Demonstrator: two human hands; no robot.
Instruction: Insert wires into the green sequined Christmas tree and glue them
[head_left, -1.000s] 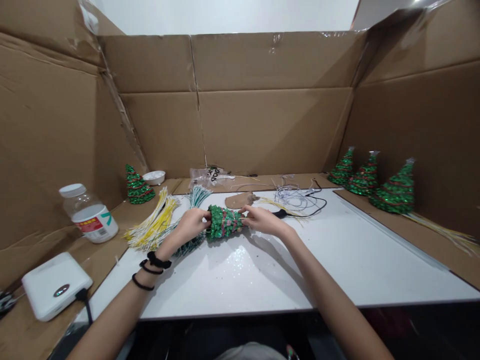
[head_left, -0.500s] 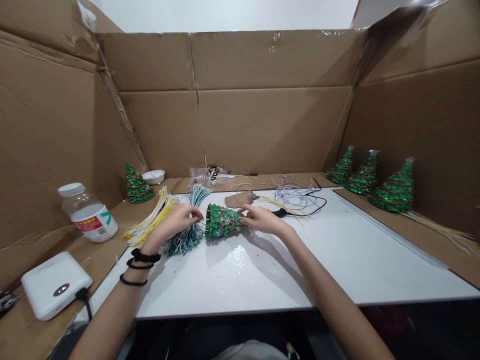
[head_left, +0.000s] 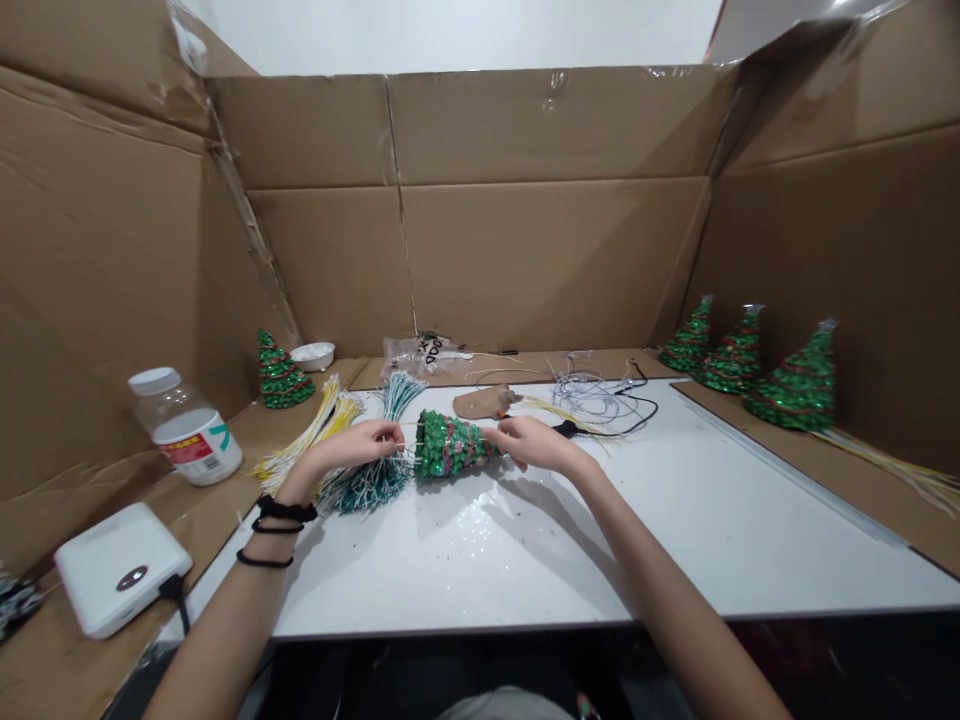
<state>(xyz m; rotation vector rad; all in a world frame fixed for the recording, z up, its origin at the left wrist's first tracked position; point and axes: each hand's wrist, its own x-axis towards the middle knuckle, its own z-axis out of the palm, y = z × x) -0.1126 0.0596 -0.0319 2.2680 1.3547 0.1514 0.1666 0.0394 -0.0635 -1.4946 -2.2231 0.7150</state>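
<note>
A green beaded tree (head_left: pixel 453 445) with red and pink trim lies on its side above the white board (head_left: pixel 480 570), its wide base facing left. My right hand (head_left: pixel 529 443) pinches the narrow tip at its right end. Just left of the base, my left hand (head_left: pixel 377 440) has its fingers closed on thin pale strands that run to the base. Under and beside my left hand spreads a bundle of green and white wires (head_left: pixel 371 487). Yellow and white wires (head_left: pixel 322 432) lie further left.
Finished trees stand at the left (head_left: pixel 281 375) and right (head_left: pixel 795 385). A plastic jar (head_left: pixel 196 440), white box (head_left: pixel 124 570) and white bowl (head_left: pixel 313 356) are on the left. Behind lie a brown piece (head_left: pixel 480 402), clear wire (head_left: pixel 592 395) and a black cable. Cardboard walls surround the board.
My left hand has its fingers closer together, with pale strands now visible between it and the base. My right hand and the tree have shifted slightly right; the whole view has shifted a little too.
</note>
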